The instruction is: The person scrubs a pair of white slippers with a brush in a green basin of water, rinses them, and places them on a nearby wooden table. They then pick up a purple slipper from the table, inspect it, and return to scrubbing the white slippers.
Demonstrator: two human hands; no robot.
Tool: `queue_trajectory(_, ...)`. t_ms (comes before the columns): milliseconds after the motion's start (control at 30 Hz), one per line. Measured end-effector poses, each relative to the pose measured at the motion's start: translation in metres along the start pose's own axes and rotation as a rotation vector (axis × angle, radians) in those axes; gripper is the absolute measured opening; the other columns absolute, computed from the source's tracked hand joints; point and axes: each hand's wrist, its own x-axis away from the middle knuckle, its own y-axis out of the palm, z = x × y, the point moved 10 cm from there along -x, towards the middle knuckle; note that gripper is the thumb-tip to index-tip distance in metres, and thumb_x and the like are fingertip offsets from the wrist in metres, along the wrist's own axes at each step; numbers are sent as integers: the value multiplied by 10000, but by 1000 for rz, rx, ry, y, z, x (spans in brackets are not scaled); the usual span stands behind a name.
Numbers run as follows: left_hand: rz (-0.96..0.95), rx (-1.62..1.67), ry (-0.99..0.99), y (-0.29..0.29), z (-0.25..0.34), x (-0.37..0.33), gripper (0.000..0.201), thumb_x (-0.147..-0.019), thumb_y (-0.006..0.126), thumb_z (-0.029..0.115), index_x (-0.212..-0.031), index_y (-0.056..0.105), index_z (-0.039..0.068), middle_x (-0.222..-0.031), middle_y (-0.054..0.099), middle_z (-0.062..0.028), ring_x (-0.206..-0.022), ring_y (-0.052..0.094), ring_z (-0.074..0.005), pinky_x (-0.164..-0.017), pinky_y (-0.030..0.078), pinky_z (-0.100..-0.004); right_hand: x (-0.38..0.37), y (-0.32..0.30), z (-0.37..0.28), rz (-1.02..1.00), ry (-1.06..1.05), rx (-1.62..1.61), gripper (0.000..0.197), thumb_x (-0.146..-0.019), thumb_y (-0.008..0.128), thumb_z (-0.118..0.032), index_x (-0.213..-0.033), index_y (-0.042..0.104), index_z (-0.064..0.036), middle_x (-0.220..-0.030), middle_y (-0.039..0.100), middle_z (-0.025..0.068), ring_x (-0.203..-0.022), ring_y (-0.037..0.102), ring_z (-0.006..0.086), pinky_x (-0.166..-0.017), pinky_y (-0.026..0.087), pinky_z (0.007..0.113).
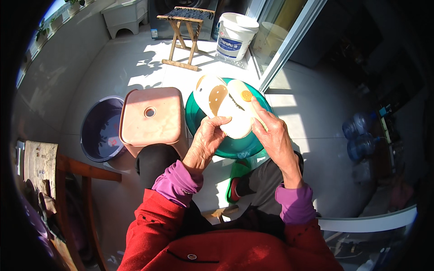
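Observation:
Both my hands hold a pale, rounded item [236, 125] with a tan patch, white dots and an orange disc, over a green basin [191, 114]. It looks like a slipper or a soft pad, but I cannot make out its kind. My left hand [209, 137] pinches its near left edge, thumb on top. My right hand [274, 135] grips the right side, with the index finger reaching to just below the orange disc. A dark, jagged line runs between the item's two pale lobes. The hands and the item hide part of the basin.
A pink plastic stool [156, 119] stands left of the basin, beside a purple tub [97, 140]. Farther off are a folding wooden stool [185, 38] and a white bucket [236, 36]. A wooden chair [74, 166] is at left; the sliding door frame [289, 47] rises at right.

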Motion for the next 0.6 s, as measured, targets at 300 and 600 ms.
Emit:
queue_trajectory(300, 96, 51, -94, -3, -9, 3, 259, -811, 580, -29, -1061, 569, -96, -1052, 636, -159, -954, 636, -255, -870, 526, -363, -16, 11, 17, 47, 148, -227, 469, -875, 540, -23, -1337, 466, -56, -835, 566, 148, -732, 457, 97, -705, 450, 252)
queue_trajectory(600, 60, -36, 24, -6, 3, -1, 378, -794, 569, -70, -1170, 524, -67, -1134, 609, -155, -1039, 600, -266, -961, 468, -390, 4, 6, 9, 65, 147, -128, 450, -897, 520, -42, -1340, 445, -12, -881, 611, 156, -766, 503, 100, -734, 450, 239)
